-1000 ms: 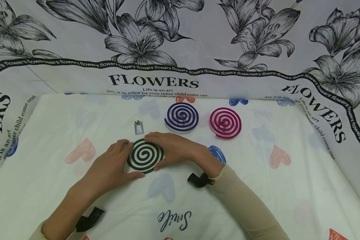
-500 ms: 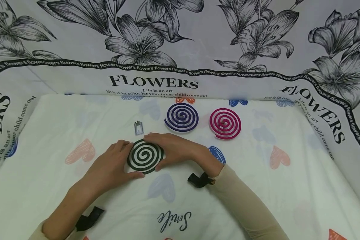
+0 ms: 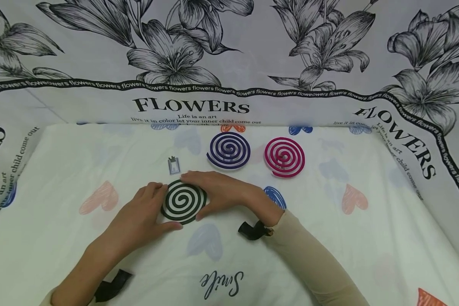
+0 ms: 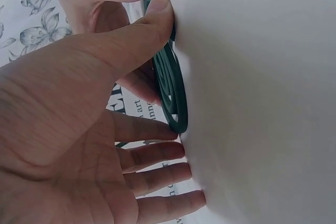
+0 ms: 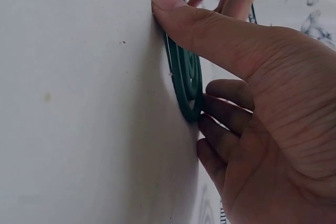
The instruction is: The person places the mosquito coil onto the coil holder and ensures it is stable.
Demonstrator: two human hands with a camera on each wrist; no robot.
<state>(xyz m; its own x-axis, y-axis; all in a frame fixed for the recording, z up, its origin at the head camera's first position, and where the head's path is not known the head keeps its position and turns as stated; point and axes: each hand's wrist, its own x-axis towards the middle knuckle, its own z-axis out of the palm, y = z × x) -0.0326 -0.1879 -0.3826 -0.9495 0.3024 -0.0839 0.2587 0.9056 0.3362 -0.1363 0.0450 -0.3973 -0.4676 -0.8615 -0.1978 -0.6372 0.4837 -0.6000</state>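
We list: green spiral coil [image 3: 183,200], one, rim held by left hand [image 3: 139,219] and right hand [image 3: 218,191] from opposite sides; purple coil [image 3: 229,149], pink coil [image 3: 284,157] beyond.

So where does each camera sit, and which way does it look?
Head: on the person's head, looking forward and down at the green spiral, purple spiral and pink spiral; the left hand, right hand and right sleeve show.
Left wrist: on that wrist, looking along the left hand, which looks big, at the green spiral's edge; part of the right hand shows beyond.
Right wrist: the same from the other side, with the right hand big and part of the left hand beyond.
Both wrist views share the green spiral.
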